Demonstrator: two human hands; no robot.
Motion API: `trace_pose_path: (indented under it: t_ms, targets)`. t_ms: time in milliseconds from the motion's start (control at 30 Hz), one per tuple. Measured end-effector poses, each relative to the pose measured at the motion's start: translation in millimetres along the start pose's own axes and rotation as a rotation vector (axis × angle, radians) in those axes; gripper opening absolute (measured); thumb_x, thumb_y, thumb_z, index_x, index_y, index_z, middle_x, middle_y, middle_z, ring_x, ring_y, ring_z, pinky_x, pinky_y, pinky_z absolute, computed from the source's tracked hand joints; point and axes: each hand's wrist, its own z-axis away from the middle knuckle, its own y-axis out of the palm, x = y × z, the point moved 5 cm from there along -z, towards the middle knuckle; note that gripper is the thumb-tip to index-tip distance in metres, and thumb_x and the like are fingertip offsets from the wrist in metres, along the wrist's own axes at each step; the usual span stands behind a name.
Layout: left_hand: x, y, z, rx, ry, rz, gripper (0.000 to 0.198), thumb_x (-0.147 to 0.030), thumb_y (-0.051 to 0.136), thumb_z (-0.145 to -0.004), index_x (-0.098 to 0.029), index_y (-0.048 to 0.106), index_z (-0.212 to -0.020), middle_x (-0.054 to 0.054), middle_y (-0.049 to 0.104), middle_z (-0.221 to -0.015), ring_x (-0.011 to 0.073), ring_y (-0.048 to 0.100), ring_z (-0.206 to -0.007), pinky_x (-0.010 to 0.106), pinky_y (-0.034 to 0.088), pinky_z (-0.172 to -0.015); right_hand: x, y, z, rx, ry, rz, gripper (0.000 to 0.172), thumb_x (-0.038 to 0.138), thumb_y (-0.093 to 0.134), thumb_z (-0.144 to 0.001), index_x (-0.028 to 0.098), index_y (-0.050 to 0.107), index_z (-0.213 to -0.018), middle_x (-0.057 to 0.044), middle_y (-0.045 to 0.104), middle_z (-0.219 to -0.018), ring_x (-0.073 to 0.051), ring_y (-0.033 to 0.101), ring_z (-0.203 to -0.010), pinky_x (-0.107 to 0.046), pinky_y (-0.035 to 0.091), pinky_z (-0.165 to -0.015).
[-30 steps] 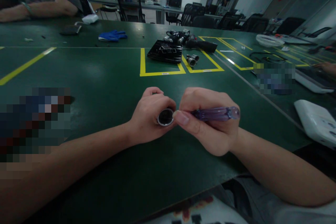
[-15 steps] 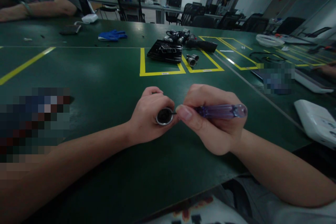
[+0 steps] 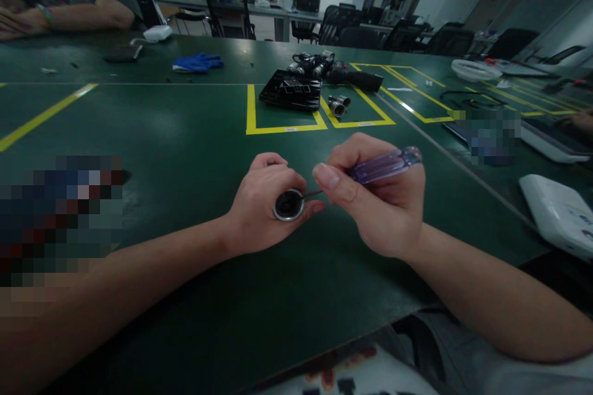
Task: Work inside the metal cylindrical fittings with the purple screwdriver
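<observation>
My left hand [image 3: 259, 203] is wrapped round a cylindrical part [image 3: 289, 205], whose silvery rim and dark hollow end face me. Most of its body is hidden in the palm. A screwdriver [image 3: 382, 166] with a clear purple handle is gripped in my right hand [image 3: 380, 203], thumb along the front of the handle. Its thin shaft slants down to the left, and the tip reaches the right edge of the cylinder's opening. Whether the tip touches the inside cannot be made out.
Yellow tape marks boxes on the green table [image 3: 185, 154]. A black plastic bag [image 3: 294, 92], small metal cylinders [image 3: 340, 105] and dark cylindrical parts [image 3: 319, 65] lie ahead. A blue glove [image 3: 198, 62] is farther left, a white device [image 3: 563, 213] at right. Another person's arm [image 3: 88, 15] rests at the far left.
My right hand has risen slightly and tilted the screwdriver, handle end higher, with more shaft showing. My left thumb now extends to the right beneath the shaft; the cylinder has barely moved.
</observation>
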Motion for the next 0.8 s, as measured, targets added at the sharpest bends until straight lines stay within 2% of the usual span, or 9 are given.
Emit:
trace_pose_path:
  t_ms: [233, 400, 500, 633, 800]
  targets:
    - [1, 0.0, 0, 0.01, -0.013, 0.023, 0.024, -0.039, 0.06, -0.08, -0.019, 0.049, -0.074, -0.003, 0.059, -0.061, 0.0136, 0.056, -0.056, 0.038, 0.046, -0.075, 2, -1, 1, -0.002, -0.027, -0.017, 0.018, 0.019, 0.062, -0.08, 0.017, 0.053, -0.064, 0.004, 0.046, -0.057, -0.007, 0.044, -0.051, -0.022, 0.036, -0.047]
    - [2, 1.8, 0, 0.09, -0.057, 0.048, 0.019, -0.035, 0.054, -0.083, -0.019, 0.05, -0.073, -0.001, 0.062, -0.064, 0.015, 0.058, -0.061, 0.039, 0.045, -0.078, 13, 3, 1, 0.082, -0.099, 0.034, 0.015, 0.014, 0.058, -0.079, 0.018, 0.054, -0.065, 0.003, 0.05, -0.057, -0.009, 0.046, -0.053, -0.026, 0.04, -0.052]
    - [3, 1.7, 0, 0.094, -0.06, 0.05, 0.016, -0.033, 0.052, -0.083, -0.02, 0.05, -0.073, -0.001, 0.062, -0.064, 0.015, 0.058, -0.061, 0.04, 0.044, -0.079, 14, 6, 0, 0.117, -0.117, 0.03, 0.016, 0.015, 0.058, -0.08, 0.017, 0.054, -0.064, 0.003, 0.049, -0.056, -0.009, 0.045, -0.051, -0.026, 0.04, -0.053]
    - [2, 1.7, 0, 0.067, -0.04, 0.049, 0.021, -0.037, 0.055, -0.082, -0.019, 0.05, -0.073, -0.001, 0.062, -0.064, 0.0151, 0.059, -0.061, 0.039, 0.045, -0.077, 6, 4, 0, 0.075, -0.059, -0.016, 0.016, 0.015, 0.06, -0.08, 0.016, 0.054, -0.065, 0.004, 0.051, -0.058, -0.007, 0.045, -0.053, -0.024, 0.039, -0.052]
    - [0, 0.7, -1, 0.012, -0.007, -0.002, 0.024, -0.04, 0.056, -0.083, -0.019, 0.048, -0.074, -0.004, 0.059, -0.06, 0.0131, 0.056, -0.056, 0.037, 0.046, -0.076, -3, 0, 1, 0.002, 0.017, -0.044, 0.02, 0.017, 0.062, -0.08, 0.016, 0.053, -0.063, 0.005, 0.045, -0.057, -0.006, 0.043, -0.05, -0.021, 0.033, -0.046]
